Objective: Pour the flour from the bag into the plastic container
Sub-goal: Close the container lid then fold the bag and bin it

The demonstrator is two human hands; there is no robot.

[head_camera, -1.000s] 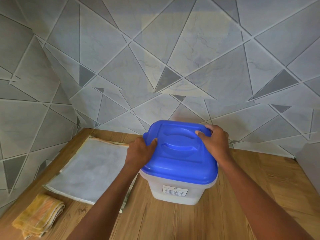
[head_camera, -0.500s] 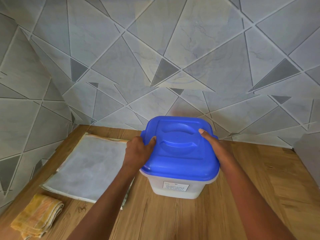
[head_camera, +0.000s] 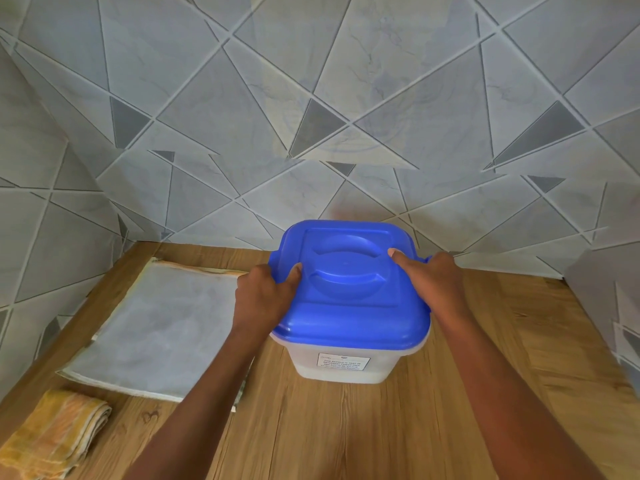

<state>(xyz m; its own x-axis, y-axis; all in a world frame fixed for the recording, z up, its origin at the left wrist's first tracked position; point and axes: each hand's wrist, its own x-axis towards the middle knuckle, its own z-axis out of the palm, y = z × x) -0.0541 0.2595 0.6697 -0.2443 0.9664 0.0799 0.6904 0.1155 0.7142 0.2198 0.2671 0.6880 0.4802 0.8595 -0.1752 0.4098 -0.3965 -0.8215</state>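
At the centre of the frame a tub [head_camera: 341, 362] of cloudy white plastic stands on the wooden counter [head_camera: 381, 431], close to the tiled wall [head_camera: 311, 98]. A blue lid [head_camera: 349, 285] sits on it, and a small printed label [head_camera: 343, 361] is on its near side. White fill shows through the lower wall.

The left hand [head_camera: 265, 299] grips the lid's left edge, thumb lying on top and the other fingers curled down over the rim. The right hand [head_camera: 433, 282] holds the right edge, thumb stretched across the lid's top toward the moulded handle, the remaining fingers wrapped round the side out of sight.

Left of the tub, a flat pale bag [head_camera: 156, 327] lies on the counter, its right edge passing beneath the left forearm. In the lower left corner of the frame a folded yellow cloth [head_camera: 52, 434] rests just beside the bag's near corner.
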